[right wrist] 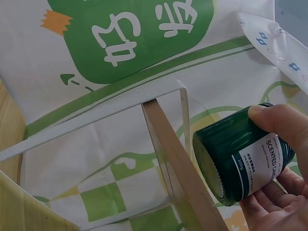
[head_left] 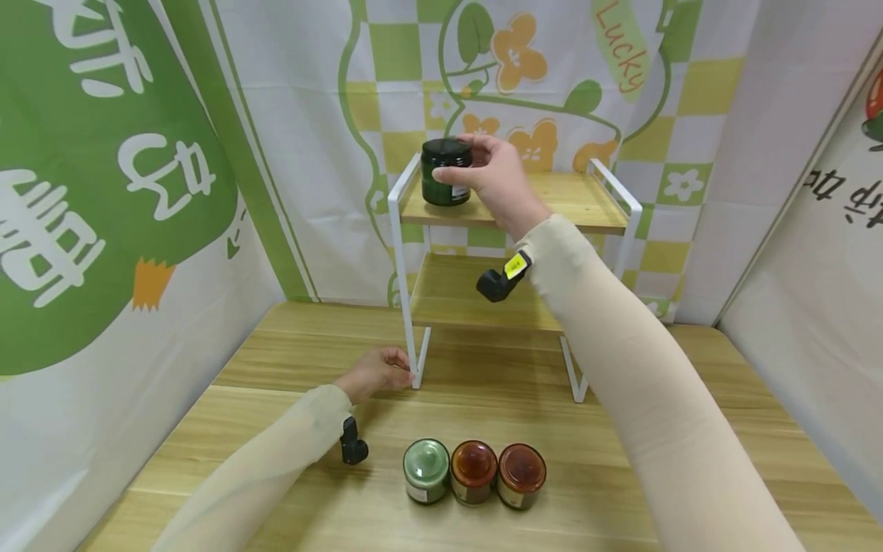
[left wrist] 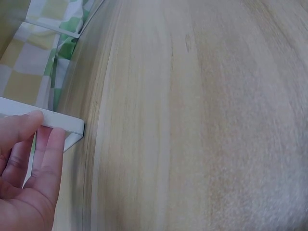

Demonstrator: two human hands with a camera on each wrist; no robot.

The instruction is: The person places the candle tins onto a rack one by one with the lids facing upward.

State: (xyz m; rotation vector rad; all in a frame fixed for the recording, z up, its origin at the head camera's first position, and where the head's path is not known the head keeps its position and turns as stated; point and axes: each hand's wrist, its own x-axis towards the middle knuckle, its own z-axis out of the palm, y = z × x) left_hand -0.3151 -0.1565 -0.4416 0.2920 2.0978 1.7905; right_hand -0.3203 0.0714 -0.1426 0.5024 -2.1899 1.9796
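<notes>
Setting the dark green jar [head_left: 446, 171] squarely on the rack's top shelf [head_left: 572, 201], far left, we keep right hand [head_left: 498, 181] fingers curled round it, left hand [head_left: 378, 372] pinching the near leg [head_left: 412, 337].

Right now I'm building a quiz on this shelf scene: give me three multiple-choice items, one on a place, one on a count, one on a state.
1. Where is the dark green jar?
A. top shelf
B. lower shelf
C. table

2. How many jars stand in the row on the table?
A. two
B. three
C. five

3. What does the left hand do?
A. hangs idle
B. holds a lid
C. holds the rack's leg

Answers: 1 A, the right hand grips it there; 2 B, one green, two reddish; 3 C, fingers pinch the white foot.
</notes>
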